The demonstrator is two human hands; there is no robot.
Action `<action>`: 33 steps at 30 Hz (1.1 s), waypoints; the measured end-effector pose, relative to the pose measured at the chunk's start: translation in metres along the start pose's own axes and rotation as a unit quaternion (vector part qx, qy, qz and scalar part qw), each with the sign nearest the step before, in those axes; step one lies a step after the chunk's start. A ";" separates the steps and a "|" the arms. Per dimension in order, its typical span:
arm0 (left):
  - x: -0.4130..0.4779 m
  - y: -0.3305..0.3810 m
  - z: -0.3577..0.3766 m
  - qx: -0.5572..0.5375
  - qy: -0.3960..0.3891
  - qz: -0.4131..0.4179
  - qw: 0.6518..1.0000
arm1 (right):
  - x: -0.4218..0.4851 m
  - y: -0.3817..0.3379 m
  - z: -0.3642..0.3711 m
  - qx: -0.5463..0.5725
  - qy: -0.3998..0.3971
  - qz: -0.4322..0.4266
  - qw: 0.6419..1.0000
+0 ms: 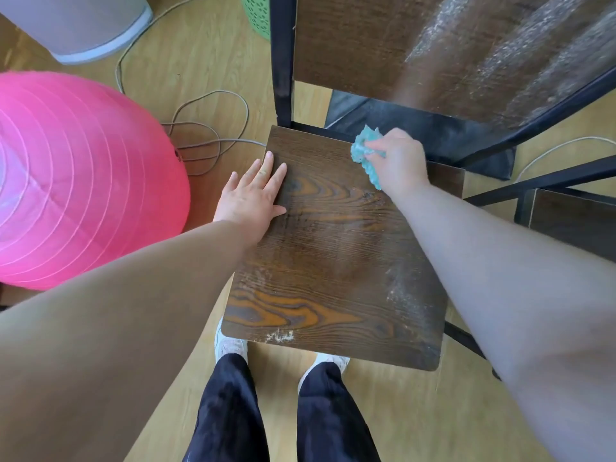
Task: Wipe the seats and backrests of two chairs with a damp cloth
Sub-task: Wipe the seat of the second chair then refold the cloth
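Gripping a bunched cloth (366,155) at the seat's (333,255) far edge, right hand (398,161); left hand (255,191) flat.

The scene is bright, lit by soft, even daylight. Pale streaky glare washes over the backrest (366,45) in the upper right, and a weaker sheen lies across the middle of the seat (333,245). The ball (83,178) bleaches almost white at the left edge. The left arm (116,295) is in shade, darker than the right arm (516,278). Wide-angle distortion swells both arms at the lower corners. Shadows on the floor (206,61) are faint.
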State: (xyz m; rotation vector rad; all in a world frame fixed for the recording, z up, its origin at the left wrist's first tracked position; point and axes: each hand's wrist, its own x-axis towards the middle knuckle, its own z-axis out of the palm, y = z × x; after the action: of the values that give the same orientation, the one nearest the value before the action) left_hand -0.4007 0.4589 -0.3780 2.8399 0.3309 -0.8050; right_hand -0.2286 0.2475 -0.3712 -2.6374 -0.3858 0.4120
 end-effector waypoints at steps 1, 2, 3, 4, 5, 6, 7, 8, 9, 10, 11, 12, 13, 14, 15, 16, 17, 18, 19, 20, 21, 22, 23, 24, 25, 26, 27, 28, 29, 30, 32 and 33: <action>0.000 0.000 0.001 -0.003 0.001 -0.001 1.000 | -0.008 0.000 0.003 0.011 0.002 -0.005 1.000; -0.001 0.000 0.001 -0.003 0.002 -0.003 1.000 | -0.016 0.000 0.006 0.021 0.003 -0.014 1.000; -0.001 0.000 0.001 -0.002 0.004 -0.004 1.000 | -0.025 0.000 0.008 0.031 -0.001 -0.021 0.999; -0.001 0.000 0.000 0.001 0.004 -0.004 1.000 | -0.034 0.000 0.010 0.047 -0.009 -0.024 0.999; -0.001 0.001 -0.001 0.001 0.005 -0.003 1.000 | -0.044 0.000 0.012 0.061 -0.021 -0.029 0.998; -0.002 0.002 -0.002 0.002 0.005 -0.003 1.000 | -0.054 0.001 0.015 0.069 -0.034 -0.040 0.996; -0.003 0.003 -0.003 0.003 0.005 -0.005 1.000 | -0.065 0.002 0.018 0.071 -0.044 -0.055 0.995; -0.004 0.003 -0.003 0.003 0.004 -0.009 1.000 | -0.077 0.003 0.022 0.067 -0.054 -0.070 0.994; -0.005 0.004 -0.003 0.002 0.004 -0.013 1.000 | -0.091 0.004 0.026 0.059 -0.061 -0.088 0.993; -0.006 0.004 -0.003 0.001 0.003 -0.016 1.000 | -0.105 0.005 0.030 0.053 -0.065 -0.103 0.991; -0.007 0.004 -0.002 0.000 0.002 -0.020 1.000 | -0.119 0.006 0.034 0.053 -0.069 -0.116 0.990; -0.008 0.005 -0.001 0.001 0.002 -0.023 1.000 | -0.133 0.007 0.038 0.058 -0.071 -0.126 0.988; -0.008 0.005 -0.001 0.002 0.003 -0.025 1.000 | -0.146 0.008 0.042 0.063 -0.073 -0.139 0.986; -0.009 0.006 0.000 0.004 0.004 -0.026 1.000 | -0.160 0.008 0.045 0.064 -0.074 -0.152 0.983; -0.008 0.006 0.000 0.005 0.005 -0.027 1.000 | -0.172 0.009 0.049 0.061 -0.077 -0.166 0.981; -0.008 0.006 0.000 0.006 0.005 -0.028 1.000 | -0.184 0.010 0.052 0.056 -0.083 -0.181 0.978; -0.007 0.007 0.000 0.008 0.003 -0.030 1.000 | -0.195 0.010 0.054 0.049 -0.093 -0.195 0.975; -0.007 0.007 0.000 0.012 0.001 -0.032 0.999 | -0.204 0.010 0.055 0.039 -0.106 -0.210 0.971; -0.007 0.008 0.000 0.016 0.000 -0.033 0.999 | -0.213 0.010 0.056 0.030 -0.118 -0.225 0.967; -0.007 0.008 0.000 0.019 -0.001 -0.035 0.999 | -0.219 0.011 0.057 0.025 -0.130 -0.236 0.963; -0.007 0.009 0.000 0.021 -0.002 -0.036 0.999 | -0.224 0.011 0.057 0.022 -0.140 -0.245 0.959; -0.006 0.009 -0.001 0.021 -0.003 -0.038 0.999 | -0.226 0.011 0.057 0.020 -0.145 -0.250 0.957; -0.006 0.009 -0.001 0.021 -0.005 -0.039 0.999 | -0.227 0.011 0.056 0.019 -0.151 -0.253 0.955; -0.006 0.009 -0.001 0.021 -0.006 -0.038 0.999 | -0.227 0.011 0.055 0.020 -0.162 -0.255 0.953; -0.006 0.009 -0.001 0.020 -0.005 -0.037 0.999 | -0.225 0.010 0.053 0.017 -0.174 -0.253 0.951; -0.006 0.009 -0.001 0.020 -0.003 -0.035 0.999 | -0.221 0.010 0.050 0.020 -0.187 -0.241 0.952; -0.006 0.008 0.000 0.019 -0.003 -0.035 0.999 | -0.215 0.011 0.045 0.036 -0.193 -0.211 0.958; -0.006 0.008 0.001 0.019 -0.004 -0.037 0.999 | -0.208 0.013 0.037 0.065 -0.181 -0.175 0.966; -0.006 0.009 0.002 0.019 -0.005 -0.039 0.999 | -0.197 0.017 0.028 0.094 -0.143 -0.141 0.975; -0.006 0.009 0.002 0.019 -0.006 -0.041 0.999 | -0.185 0.024 0.016 0.117 -0.084 -0.110 0.983; -0.006 0.010 0.003 0.019 -0.006 -0.043 0.999 | -0.153 0.045 -0.011 0.126 0.028 -0.037 0.991; -0.006 0.010 0.003 0.020 -0.004 -0.043 0.999 | -0.135 0.057 -0.026 0.118 0.065 0.006 0.991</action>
State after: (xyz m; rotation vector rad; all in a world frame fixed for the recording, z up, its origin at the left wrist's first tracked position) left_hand -0.4049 0.4480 -0.3763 2.8759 0.4441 -0.8488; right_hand -0.3324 0.1439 -0.3454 -2.4208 -0.2623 0.2688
